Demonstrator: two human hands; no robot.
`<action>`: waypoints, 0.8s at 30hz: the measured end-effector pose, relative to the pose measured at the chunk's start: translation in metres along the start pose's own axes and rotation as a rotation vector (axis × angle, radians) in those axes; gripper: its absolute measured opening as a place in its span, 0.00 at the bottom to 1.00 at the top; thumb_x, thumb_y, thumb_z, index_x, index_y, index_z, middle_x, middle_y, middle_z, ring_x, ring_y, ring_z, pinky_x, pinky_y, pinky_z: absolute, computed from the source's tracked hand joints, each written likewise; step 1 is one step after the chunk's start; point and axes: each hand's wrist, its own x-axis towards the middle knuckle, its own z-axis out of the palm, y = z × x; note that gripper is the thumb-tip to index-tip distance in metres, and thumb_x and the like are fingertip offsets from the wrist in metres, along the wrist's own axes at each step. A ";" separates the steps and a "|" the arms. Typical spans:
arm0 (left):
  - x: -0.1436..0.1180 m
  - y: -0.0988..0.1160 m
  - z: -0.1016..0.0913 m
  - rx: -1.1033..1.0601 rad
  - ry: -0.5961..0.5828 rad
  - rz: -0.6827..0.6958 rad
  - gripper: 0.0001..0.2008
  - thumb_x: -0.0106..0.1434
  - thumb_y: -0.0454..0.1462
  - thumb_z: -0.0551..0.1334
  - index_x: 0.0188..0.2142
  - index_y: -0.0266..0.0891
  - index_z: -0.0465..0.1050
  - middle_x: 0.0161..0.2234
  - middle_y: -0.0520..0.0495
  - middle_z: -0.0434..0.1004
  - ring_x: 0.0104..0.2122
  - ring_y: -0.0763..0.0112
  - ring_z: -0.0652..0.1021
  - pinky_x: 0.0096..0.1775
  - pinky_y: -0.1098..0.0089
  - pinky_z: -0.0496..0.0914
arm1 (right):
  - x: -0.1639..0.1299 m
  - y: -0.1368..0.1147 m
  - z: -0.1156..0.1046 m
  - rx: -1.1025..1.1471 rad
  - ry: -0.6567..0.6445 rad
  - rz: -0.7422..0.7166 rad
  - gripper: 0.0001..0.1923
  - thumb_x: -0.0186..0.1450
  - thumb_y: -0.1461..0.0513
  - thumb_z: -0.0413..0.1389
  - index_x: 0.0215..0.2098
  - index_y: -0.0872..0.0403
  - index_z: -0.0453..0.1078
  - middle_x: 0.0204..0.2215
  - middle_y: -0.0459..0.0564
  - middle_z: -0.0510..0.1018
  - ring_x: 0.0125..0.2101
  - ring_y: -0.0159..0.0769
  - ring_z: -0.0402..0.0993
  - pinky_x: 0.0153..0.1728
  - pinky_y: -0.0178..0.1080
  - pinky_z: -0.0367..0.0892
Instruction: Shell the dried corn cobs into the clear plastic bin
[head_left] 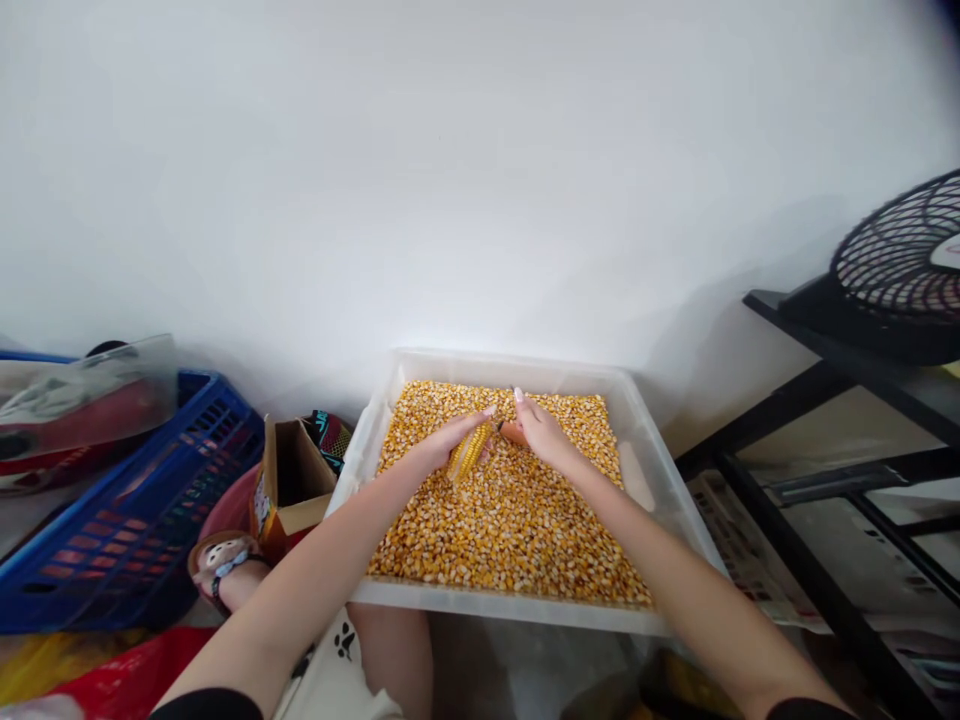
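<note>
Head view: 2 hands, left hand and right hand, fingers wrapped around a yellow part-stripped corn cob, above a clear plastic tub of loose kernels.

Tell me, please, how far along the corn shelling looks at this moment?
Done: the clear tray already holds a deep layer of loose kernels across its whole floor. In hand: the left hand and right hand grip one corn cob above the kernels; its left part keeps rows of kernels, while the end by the right hand looks bare. Left: those remaining rows. No other cobs are visible.
</note>
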 end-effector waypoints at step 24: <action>0.020 -0.018 -0.018 -0.029 0.303 0.144 0.07 0.49 0.38 0.56 0.22 0.37 0.69 0.17 0.51 0.69 0.17 0.74 0.70 0.24 0.75 0.65 | -0.017 -0.007 0.027 -0.659 -0.146 -0.263 0.20 0.66 0.56 0.39 0.35 0.54 0.71 0.28 0.52 0.74 0.30 0.33 0.67 0.32 0.32 0.55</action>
